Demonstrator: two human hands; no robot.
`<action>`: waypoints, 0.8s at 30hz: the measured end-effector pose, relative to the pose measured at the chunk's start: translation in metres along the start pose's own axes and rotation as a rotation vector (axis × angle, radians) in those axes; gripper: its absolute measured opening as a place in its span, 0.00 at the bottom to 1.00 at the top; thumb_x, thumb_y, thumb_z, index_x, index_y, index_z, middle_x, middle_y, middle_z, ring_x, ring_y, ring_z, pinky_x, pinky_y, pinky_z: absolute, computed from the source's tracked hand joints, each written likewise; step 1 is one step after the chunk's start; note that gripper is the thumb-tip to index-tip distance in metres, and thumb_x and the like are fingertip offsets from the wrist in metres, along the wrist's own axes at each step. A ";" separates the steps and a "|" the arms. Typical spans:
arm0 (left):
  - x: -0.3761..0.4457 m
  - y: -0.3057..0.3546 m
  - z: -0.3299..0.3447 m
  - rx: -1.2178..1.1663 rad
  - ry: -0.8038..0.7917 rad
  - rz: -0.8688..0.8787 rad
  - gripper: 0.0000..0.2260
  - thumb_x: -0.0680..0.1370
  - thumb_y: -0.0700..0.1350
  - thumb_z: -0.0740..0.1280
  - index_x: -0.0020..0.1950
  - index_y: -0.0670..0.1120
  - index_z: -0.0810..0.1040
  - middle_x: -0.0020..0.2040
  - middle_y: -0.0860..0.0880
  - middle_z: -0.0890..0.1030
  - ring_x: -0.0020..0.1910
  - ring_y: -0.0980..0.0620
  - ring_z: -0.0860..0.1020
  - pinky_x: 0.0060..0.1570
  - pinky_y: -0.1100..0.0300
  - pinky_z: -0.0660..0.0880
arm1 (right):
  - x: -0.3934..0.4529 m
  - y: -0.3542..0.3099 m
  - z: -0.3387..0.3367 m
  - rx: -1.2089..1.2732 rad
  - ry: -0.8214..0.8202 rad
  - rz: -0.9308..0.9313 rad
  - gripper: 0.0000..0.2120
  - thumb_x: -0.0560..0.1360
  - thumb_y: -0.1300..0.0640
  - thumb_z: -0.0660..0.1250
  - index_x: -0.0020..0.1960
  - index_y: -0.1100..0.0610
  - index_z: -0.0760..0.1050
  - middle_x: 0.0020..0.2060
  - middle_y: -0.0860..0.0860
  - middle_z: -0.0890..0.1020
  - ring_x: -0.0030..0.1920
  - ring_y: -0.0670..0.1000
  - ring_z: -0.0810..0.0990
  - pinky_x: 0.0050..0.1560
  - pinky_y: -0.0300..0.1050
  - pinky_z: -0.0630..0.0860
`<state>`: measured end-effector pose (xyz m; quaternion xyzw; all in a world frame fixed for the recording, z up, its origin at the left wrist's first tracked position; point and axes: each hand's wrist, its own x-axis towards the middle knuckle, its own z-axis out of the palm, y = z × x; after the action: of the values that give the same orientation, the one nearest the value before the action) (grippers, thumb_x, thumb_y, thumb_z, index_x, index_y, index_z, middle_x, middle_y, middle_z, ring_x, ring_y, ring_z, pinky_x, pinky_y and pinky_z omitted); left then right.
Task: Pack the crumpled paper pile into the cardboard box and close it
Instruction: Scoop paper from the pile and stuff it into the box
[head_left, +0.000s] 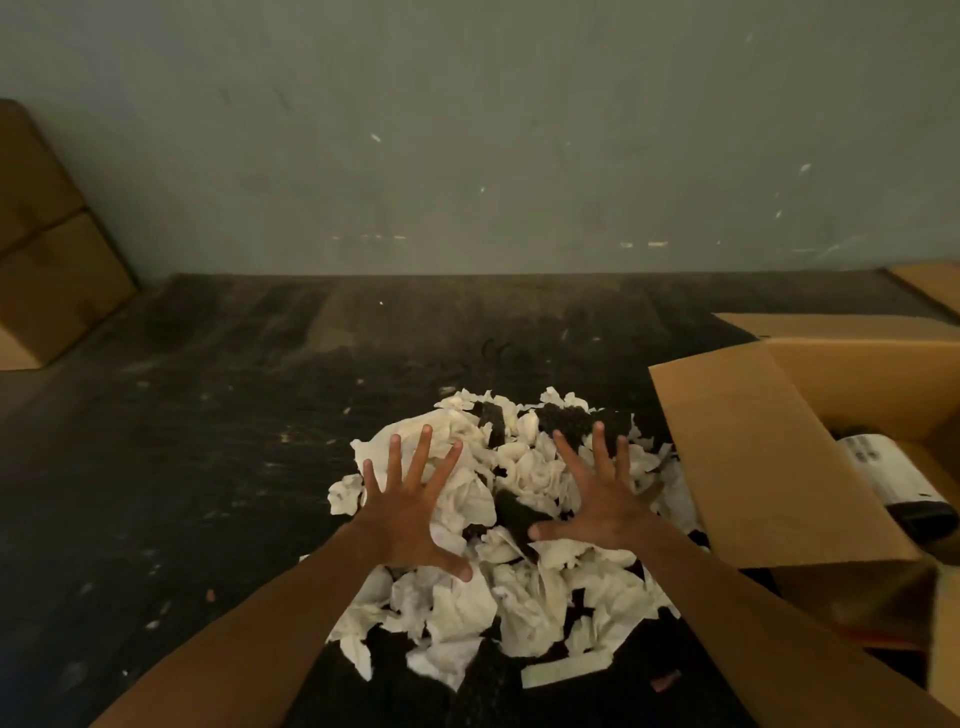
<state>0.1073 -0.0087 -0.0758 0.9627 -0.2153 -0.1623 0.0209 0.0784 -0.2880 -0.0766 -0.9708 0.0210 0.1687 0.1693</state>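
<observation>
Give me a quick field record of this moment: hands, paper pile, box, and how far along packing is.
left hand: open, fingers spread over the paper pile
right hand: open, fingers spread over the pile
paper pile: crumpled white paper on the dark floor, unpacked
cardboard box: right of the pile, flaps open
box contents: a white and black item, only partly visible
progress: no paper seen in the box; closing not yet done

No readable text. Only candidate: white label (878, 467) on a dark roll (914, 512) inside the box (769, 467), right of the right hand (597, 512); it carries dark print, too blurred to read. Box flaps plain.
</observation>
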 end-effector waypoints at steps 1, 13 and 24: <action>0.009 -0.002 0.002 0.030 -0.006 0.011 0.64 0.54 0.81 0.64 0.68 0.63 0.19 0.69 0.50 0.15 0.67 0.37 0.18 0.66 0.28 0.29 | 0.011 0.002 -0.002 -0.059 -0.035 -0.026 0.64 0.49 0.19 0.65 0.68 0.30 0.24 0.68 0.49 0.18 0.67 0.59 0.19 0.62 0.83 0.39; 0.038 -0.010 0.055 0.028 0.010 -0.018 0.50 0.61 0.78 0.60 0.75 0.68 0.38 0.79 0.48 0.49 0.76 0.36 0.52 0.72 0.36 0.56 | 0.032 0.025 0.053 -0.262 -0.016 -0.071 0.52 0.61 0.22 0.61 0.78 0.43 0.49 0.79 0.52 0.46 0.78 0.58 0.43 0.69 0.75 0.45; 0.026 0.000 0.070 -0.065 0.140 -0.116 0.30 0.73 0.50 0.70 0.74 0.49 0.68 0.72 0.49 0.70 0.67 0.47 0.72 0.64 0.53 0.73 | 0.028 0.018 0.080 -0.246 0.265 -0.085 0.37 0.51 0.48 0.84 0.59 0.53 0.80 0.51 0.60 0.82 0.43 0.60 0.84 0.35 0.53 0.81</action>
<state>0.1072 -0.0176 -0.1501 0.9814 -0.1518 -0.1024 0.0579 0.0773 -0.2774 -0.1621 -0.9979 -0.0189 0.0333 0.0523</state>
